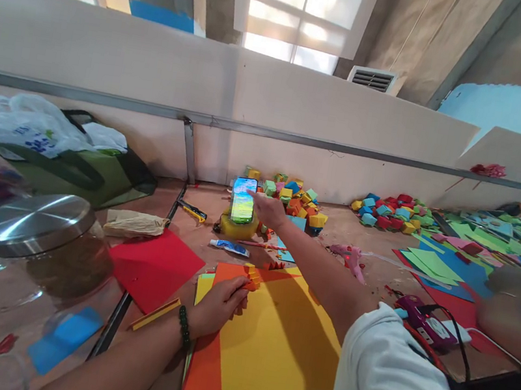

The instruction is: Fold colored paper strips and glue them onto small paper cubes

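Note:
My left hand (223, 304), with a dark bead bracelet at its wrist, pinches a small folded orange and yellow paper piece (253, 278) above the stacked paper sheets (285, 350). At the back, my right hand (270, 211) reaches to a smartphone (242, 200) with its index finger stretched out at the lit screen. Nothing shows held in this hand, though its other fingers are partly hidden. The phone leans upright against or on a yellow roundish thing (236, 225). Just in front of it lies a blue and white tube (229, 247). Small red paper points (275, 266) rest at the stack's far edge.
Colourful paper cubes (306, 202) sit behind, with another pile (391, 212) farther right. A pink glue gun (350, 259) and a purple device (426, 321) are on the right, near another person's arm (510, 320). A glass jug (67, 257) and red sheet (155, 267) stand left.

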A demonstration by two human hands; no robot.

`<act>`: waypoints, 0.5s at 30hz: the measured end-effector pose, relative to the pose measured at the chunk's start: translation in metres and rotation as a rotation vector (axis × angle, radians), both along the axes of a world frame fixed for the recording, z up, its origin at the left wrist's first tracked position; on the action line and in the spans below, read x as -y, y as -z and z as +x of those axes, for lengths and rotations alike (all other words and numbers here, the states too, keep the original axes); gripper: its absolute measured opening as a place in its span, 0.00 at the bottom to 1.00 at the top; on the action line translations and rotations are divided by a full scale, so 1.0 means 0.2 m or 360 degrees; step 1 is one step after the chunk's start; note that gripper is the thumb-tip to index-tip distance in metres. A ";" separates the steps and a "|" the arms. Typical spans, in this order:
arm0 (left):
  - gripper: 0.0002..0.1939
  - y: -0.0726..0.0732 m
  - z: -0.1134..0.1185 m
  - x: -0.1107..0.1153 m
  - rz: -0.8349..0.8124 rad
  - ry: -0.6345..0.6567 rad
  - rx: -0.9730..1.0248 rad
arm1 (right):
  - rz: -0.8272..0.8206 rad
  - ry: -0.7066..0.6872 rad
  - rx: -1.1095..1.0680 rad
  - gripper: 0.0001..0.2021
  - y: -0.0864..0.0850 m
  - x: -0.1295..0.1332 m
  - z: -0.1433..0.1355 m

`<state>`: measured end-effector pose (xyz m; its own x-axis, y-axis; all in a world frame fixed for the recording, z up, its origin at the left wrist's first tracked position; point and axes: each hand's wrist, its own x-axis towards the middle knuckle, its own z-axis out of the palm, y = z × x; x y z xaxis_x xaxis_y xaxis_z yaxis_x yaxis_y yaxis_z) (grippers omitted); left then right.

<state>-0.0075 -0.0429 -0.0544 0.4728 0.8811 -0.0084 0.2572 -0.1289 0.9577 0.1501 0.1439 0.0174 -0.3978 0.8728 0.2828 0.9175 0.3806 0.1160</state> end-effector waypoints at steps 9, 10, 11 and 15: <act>0.18 -0.02 0.00 0.00 -0.0035 0.0001 0.0004 | -0.0069 -0.0008 0.0286 0.31 -0.04 0.01 0.06; 0.18 -0.02 0.00 0.00 -0.0046 0.0003 0.0012 | -0.0030 0.0039 0.0273 0.31 -0.06 0.01 0.06; 0.18 -0.02 0.00 0.00 -0.0053 0.0007 0.0022 | 0.0004 0.0060 0.0267 0.30 -0.08 0.01 0.05; 0.17 -0.02 0.00 0.00 -0.0037 0.0017 0.0043 | -0.0011 -0.0103 0.0328 0.25 -0.07 0.06 0.02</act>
<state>-0.0075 -0.0432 -0.0507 0.4827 0.8756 -0.0157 0.2298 -0.1094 0.9671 0.1547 0.1326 0.0317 -0.5018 0.8453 0.1836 0.8482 0.4394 0.2957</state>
